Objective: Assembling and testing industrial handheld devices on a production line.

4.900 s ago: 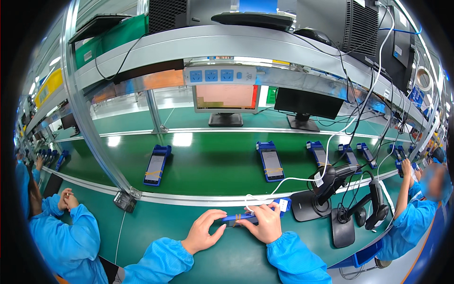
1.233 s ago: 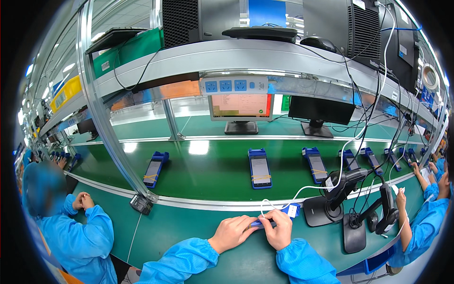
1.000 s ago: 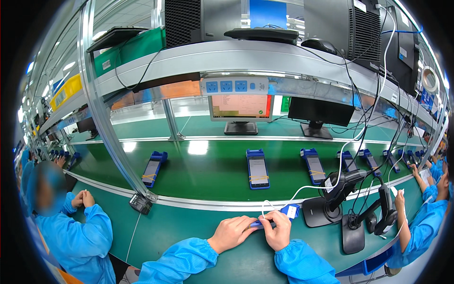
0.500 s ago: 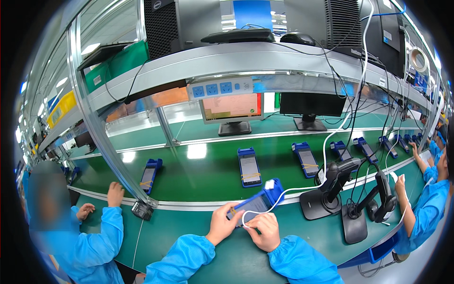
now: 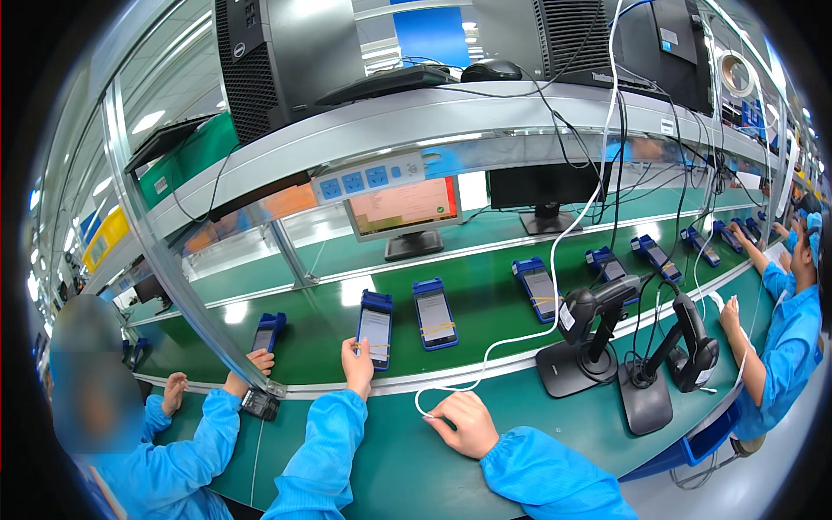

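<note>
Left hand (image 5: pixel 356 364) is reaching forward onto the green conveyor belt (image 5: pixel 485 303), its fingers closing on the near end of a phone in a blue holder (image 5: pixel 374 329), which is lying flat on the belt with its screen up. Right hand (image 5: pixel 464 422) is resting on the near green worktop (image 5: pixel 407 459), fingers curled into a loose fist and pinching the end of a white cable (image 5: pixel 520 334). That cable is looping just left of the hand, then running up across the belt toward the overhead shelf (image 5: pixel 416 117).

Head view, surroundings: a second phone in a blue holder (image 5: pixel 435 316) is lying just right of the gripped one, and further holders (image 5: pixel 537 289) are sitting spaced along the belt to the right. Two black barcode scanners on stands (image 5: pixel 598 334) are standing on the worktop to the right of the right hand. A monitor (image 5: pixel 403 208) is facing the person from beyond the belt. A co-worker in blue (image 5: pixel 186 425) is working at the left, and another co-worker (image 5: pixel 784 338) is sitting at the right.
</note>
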`<state>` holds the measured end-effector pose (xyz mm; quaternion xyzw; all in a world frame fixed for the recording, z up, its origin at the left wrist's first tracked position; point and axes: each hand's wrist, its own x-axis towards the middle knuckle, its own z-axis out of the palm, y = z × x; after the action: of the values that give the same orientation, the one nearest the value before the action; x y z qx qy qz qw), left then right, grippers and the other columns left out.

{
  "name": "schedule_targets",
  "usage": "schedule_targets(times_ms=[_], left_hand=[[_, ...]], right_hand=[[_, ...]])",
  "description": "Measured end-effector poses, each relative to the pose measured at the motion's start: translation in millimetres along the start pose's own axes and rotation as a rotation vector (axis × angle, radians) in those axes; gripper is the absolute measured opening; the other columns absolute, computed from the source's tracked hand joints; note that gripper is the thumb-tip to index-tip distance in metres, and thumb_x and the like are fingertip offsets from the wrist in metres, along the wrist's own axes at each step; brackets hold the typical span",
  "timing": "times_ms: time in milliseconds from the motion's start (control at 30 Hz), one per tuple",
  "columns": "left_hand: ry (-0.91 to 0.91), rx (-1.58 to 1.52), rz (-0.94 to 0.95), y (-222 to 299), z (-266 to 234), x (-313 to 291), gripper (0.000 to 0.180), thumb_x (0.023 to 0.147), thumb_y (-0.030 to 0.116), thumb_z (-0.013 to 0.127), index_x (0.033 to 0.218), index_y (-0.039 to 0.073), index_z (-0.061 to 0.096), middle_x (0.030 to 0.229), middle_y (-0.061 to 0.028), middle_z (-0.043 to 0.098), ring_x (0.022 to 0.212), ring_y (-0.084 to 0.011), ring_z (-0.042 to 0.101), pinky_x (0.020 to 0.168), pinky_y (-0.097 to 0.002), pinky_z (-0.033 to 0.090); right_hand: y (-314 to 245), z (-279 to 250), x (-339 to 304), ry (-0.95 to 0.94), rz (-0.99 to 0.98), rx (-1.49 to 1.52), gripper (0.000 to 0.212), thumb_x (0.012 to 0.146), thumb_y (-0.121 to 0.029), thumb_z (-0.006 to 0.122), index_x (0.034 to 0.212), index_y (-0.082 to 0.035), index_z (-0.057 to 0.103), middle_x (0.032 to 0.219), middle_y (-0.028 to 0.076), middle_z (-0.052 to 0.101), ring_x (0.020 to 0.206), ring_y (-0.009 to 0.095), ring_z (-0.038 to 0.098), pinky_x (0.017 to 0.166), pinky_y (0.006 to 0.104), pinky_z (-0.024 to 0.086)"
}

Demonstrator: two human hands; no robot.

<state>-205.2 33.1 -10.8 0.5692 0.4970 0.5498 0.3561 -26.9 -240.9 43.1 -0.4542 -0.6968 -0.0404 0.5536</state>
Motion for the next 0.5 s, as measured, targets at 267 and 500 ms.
schedule_targets(times_ms=[267, 500], left_hand=[[-0.078, 0.275, 0.065, 31, -3, 13, 0.055, 0.101, 0.015, 0.073, 0.15, 0.001, 0.05, 0.136, -0.0193, 0.063, 0.12, -0.0304, 0.065, 0.103, -0.0407, 0.053], [-0.286, 0.648, 0.766, 59, 28, -22, 0.04, 0.093, 0.008, 0.074, 0.131, 0.006, 0.066, 0.14, -0.0164, 0.059, 0.133, -0.0399, 0.051, 0.114, -0.0514, 0.041]], right_hand=[[0, -4, -1, -0.033, 0.051, 0.021, 0.015, 0.09, -0.014, 0.084, 0.09, -0.008, 0.071, 0.086, 0.005, 0.068, 0.083, 0.027, 0.068, 0.078, 0.0408, 0.05], [4, -2, -4, -0.042, 0.053, 0.028, 0.015, 0.091, -0.015, 0.084, 0.091, -0.008, 0.071, 0.087, 0.004, 0.068, 0.084, 0.026, 0.069, 0.078, 0.0409, 0.05]])
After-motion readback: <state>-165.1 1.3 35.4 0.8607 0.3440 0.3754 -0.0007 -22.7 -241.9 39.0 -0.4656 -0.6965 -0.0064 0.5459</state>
